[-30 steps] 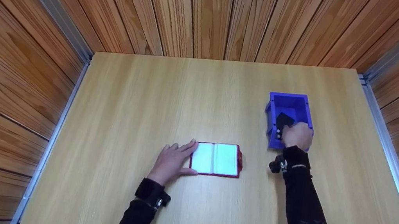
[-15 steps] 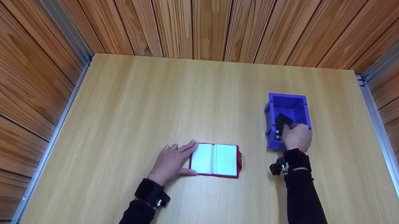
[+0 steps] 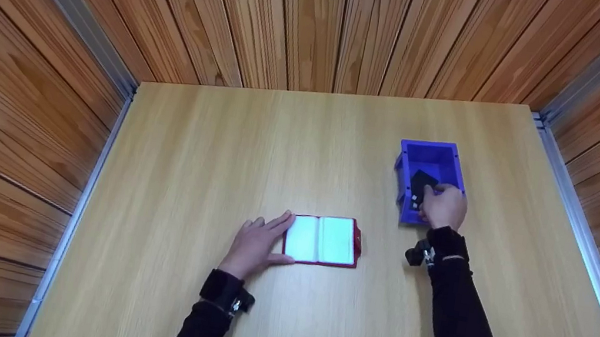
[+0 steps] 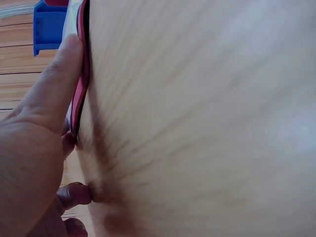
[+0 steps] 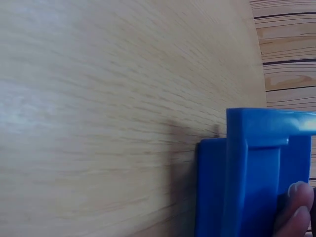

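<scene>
A small red booklet lies spread on the table, its two pale pages facing up. My left hand rests at its left side, the index fingertip at the upper corner and the thumb at the lower one. In the left wrist view the thumb lies along the red cover edge. My right hand reaches into the near part of a blue bin, fingers bent beside a flat black item with small white marks. The bin wall and the hand hide the fingers' hold.
The wooden table carries the booklet and, to its upper right, the bin. Plank walls and metal frame rails border the table at the back and sides.
The right hand has shifted slightly within the bin, its fingers staying by the black item. The left hand and booklet hold their place; the head view drifts a little.
</scene>
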Tool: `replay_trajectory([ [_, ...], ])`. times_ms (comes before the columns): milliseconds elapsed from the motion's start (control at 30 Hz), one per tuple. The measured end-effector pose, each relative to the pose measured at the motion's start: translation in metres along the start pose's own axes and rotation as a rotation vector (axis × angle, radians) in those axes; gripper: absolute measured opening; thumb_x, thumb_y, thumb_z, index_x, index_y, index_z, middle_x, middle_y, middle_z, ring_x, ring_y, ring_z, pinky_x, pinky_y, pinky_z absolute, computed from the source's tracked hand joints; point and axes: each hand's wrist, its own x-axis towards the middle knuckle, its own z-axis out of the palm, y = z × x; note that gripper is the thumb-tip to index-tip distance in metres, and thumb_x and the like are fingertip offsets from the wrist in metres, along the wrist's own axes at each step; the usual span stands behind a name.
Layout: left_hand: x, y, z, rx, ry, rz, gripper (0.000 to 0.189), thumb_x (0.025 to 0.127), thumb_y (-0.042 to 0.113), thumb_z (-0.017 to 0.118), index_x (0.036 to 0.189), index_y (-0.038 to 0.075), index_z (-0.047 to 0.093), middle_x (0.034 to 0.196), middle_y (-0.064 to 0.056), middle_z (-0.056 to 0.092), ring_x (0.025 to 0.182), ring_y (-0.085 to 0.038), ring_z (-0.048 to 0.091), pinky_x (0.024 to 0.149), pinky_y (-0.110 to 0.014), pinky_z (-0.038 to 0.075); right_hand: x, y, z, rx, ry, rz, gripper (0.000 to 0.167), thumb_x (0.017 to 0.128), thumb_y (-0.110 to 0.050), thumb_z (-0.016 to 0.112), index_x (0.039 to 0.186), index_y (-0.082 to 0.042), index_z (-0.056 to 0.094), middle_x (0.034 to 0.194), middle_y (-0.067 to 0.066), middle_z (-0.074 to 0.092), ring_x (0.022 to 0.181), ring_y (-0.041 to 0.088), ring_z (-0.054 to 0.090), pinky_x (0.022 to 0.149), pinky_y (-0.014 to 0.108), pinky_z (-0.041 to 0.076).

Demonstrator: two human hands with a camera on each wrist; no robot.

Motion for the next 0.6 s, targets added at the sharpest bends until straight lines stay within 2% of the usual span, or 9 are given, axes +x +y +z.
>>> replay_trajectory([
  [167, 0.002, -0.002, -0.002, -0.031, 0.0, -0.002, 0.101, 0.081, 0.061, 0.077, 0.164, 0.027, 0.03, 0.168, 0.006, 0.034, 0.127, -0.036, 0.055, 0.104, -0.05, 0.038, 0.001, 0.001, 0.001, 0.039, -0.014, -0.015, 0.042, 0.102, -0.019, 0.061, 0.13, 0.012, 0.063, 0.047, -0.01, 0.059, 0.036, 0.002, 0.055, 0.041, 0.021, 0.048],
  [333, 0.006, -0.002, -0.003, -0.056, 0.007, 0.006, 0.102, 0.08, 0.058, 0.078, 0.164, 0.027, 0.03, 0.167, 0.003, 0.036, 0.125, -0.034, 0.056, 0.101, -0.047, 0.039, -0.004, -0.002, 0.0, 0.037, -0.028, -0.041, 0.04, 0.102, -0.02, 0.061, 0.131, 0.008, 0.064, 0.058, 0.001, 0.067, 0.042, 0.008, 0.061, 0.042, 0.022, 0.049],
  [500, 0.005, -0.002, -0.005, -0.066, 0.026, 0.028, 0.102, 0.079, 0.059, 0.078, 0.164, 0.031, 0.03, 0.166, 0.0, 0.037, 0.127, -0.033, 0.057, 0.098, -0.044, 0.039, -0.009, -0.004, -0.001, 0.022, -0.036, -0.082, 0.039, 0.102, -0.021, 0.063, 0.13, 0.005, 0.065, 0.064, 0.003, 0.068, 0.046, 0.011, 0.064, 0.045, 0.024, 0.051],
  [533, 0.004, -0.002, -0.005, -0.075, 0.032, 0.032, 0.102, 0.078, 0.059, 0.078, 0.163, 0.032, 0.03, 0.166, 0.0, 0.038, 0.128, -0.033, 0.056, 0.098, -0.044, 0.039, -0.01, -0.003, -0.002, 0.014, -0.029, -0.092, 0.039, 0.102, -0.021, 0.063, 0.13, 0.005, 0.066, 0.065, 0.004, 0.069, 0.045, 0.01, 0.064, 0.047, 0.026, 0.052],
  [600, 0.003, -0.002, -0.007, -0.107, 0.047, 0.047, 0.1, 0.078, 0.058, 0.08, 0.163, 0.033, 0.033, 0.166, -0.002, 0.039, 0.127, -0.033, 0.057, 0.096, -0.043, 0.039, -0.01, -0.002, -0.002, -0.022, 0.007, -0.12, 0.037, 0.102, -0.022, 0.063, 0.128, 0.004, 0.068, 0.07, 0.006, 0.07, 0.047, 0.008, 0.064, 0.059, 0.029, 0.056],
])
